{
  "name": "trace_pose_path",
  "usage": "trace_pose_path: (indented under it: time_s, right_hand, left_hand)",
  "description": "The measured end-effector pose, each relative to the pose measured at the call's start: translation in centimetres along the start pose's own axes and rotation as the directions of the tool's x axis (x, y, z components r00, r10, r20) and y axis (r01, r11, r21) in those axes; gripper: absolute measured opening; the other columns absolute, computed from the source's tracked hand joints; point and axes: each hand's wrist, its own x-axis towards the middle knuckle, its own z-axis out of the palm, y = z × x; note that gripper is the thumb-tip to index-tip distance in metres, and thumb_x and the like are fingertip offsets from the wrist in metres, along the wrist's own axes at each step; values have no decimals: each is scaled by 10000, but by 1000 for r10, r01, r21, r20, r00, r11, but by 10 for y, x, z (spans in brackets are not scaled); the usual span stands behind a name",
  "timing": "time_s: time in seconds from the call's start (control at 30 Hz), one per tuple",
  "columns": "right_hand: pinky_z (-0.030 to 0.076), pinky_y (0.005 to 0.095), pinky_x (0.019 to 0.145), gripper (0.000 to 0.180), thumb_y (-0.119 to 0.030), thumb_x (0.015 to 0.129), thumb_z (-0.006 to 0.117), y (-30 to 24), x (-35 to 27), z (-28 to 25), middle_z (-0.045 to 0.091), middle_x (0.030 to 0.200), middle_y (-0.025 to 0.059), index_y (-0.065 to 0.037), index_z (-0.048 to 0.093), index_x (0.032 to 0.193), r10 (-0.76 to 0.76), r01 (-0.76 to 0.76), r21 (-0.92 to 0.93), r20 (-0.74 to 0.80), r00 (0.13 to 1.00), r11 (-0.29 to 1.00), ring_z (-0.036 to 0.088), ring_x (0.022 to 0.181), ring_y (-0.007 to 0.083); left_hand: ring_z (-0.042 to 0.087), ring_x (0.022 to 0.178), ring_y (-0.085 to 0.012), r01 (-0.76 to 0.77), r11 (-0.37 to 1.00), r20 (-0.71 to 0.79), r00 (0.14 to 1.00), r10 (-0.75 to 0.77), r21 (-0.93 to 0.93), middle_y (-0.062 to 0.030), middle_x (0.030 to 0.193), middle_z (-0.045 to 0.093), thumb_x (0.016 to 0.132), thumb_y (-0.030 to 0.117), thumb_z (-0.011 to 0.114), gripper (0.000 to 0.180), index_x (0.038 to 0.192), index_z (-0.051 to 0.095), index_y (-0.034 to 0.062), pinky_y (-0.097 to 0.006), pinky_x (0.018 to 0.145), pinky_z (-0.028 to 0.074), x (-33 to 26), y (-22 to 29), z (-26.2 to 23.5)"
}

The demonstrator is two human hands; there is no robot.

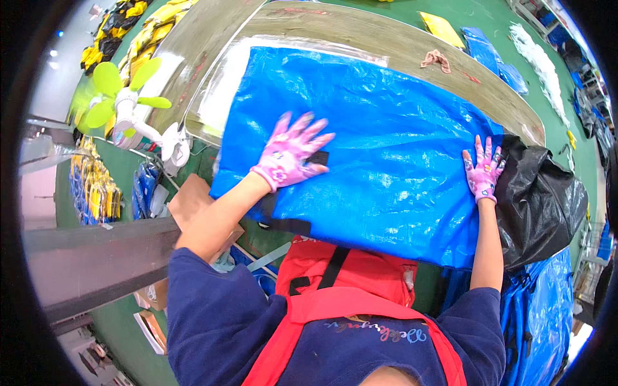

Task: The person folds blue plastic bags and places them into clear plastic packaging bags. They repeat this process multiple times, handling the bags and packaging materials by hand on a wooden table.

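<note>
Navy sleeves and red apron (347, 302) closest to lens, filling lower edge. Beyond them, blue woven tarp bag (380, 148) spread flat on shiny metal table (386, 38), near edge hanging over toward body.

Left hand (288, 154), pink flowered glove, fingers splayed, palm pressed flat on bag's left half, right beside small black patch (317, 158) — likely a fastener tab. Not gripping anything, just pressing.

Right hand (484, 170), same glove, fingers open and flat on bag's right edge, touching black plastic bag (541, 199) bulging next to it. No clamp either.

Step looks like smoothing or flattening the bag, both palms down, spread wide. Next move probably needs a pinch on an edge or the black strap (283, 224) at lower left; flat palms can't lift or fold this slick fabric.

Hard to make out:
- bag contents, if any; no telling from surface
- far right of blue bag, hidden under black plastic
- strap's full run, cut by forearm
- more blue material (541, 309) lower right, extent unclear at fisheye rim

Also around: green clip fan (122, 96) at left, yellow-black stacks (96, 186) on floor, brown rag (436, 59) on far table end.
</note>
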Motion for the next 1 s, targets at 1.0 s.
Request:
trace_pose_path:
  time_s: [1.0]
  right_hand:
    - [325,370,1084,923,-706,838,493,382,25,21,469,1366,260,14,369,1401,582,-650,631,360,729,424,442,1286,360]
  left_hand:
    - [314,1367,-380,-215,907,-219,965,142,-363,-211,1458,371,818,494,600,690,1312,506,20,-534,1147,133,309,234,63]
